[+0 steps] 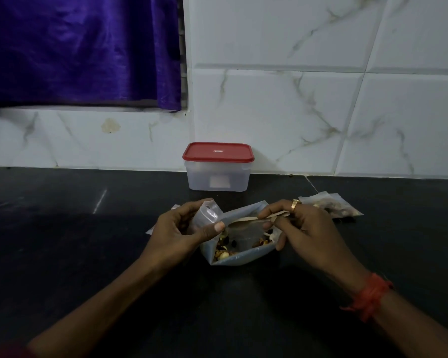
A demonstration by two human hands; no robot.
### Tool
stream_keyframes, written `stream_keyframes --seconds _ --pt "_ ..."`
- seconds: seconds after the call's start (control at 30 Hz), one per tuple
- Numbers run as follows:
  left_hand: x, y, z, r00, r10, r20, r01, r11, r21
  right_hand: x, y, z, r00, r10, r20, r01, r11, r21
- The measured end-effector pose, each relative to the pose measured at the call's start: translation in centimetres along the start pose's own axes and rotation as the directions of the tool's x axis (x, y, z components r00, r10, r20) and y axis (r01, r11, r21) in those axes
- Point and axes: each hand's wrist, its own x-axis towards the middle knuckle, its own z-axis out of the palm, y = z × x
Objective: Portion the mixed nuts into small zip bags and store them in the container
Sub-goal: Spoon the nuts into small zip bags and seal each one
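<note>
Your left hand (181, 229) grips a small bag (207, 212); your right hand (309, 228) pinches a spoon (243, 221). It partly hides a filled bag (344, 208).

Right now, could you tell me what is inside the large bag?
Mixed nuts in two heaps at the bottom, a wooden spoon at the mouth. The right hand covers the right corner, the left hand and small zip bag the upper left.

A home kitchen: black stone counter (62, 228), marble-patterned wall tiles (295, 104).
</note>
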Motion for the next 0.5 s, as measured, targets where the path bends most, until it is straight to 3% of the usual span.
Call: stream_keyframes --seconds 0.17,0.4,0.5 --pt "0.0 0.1 -0.1 1.0 0.009 0.016 -0.009 1.0 -0.003 -0.2 -0.2 -0.2 0.989 -0.01 0.15 -0.002 0.997 0.08" --pt "-0.1 0.1 0.0 1.0 0.019 0.008 -0.019 1.0 0.003 0.3 0.3 -1.0 0.999 -0.01 -0.039 0.013 0.997 0.072" --pt "-0.2 0.1 0.0 1.0 0.025 0.001 -0.025 1.0 0.0 0.2 0.4 -0.5 0.999 0.025 0.035 -0.027 0.998 0.061"
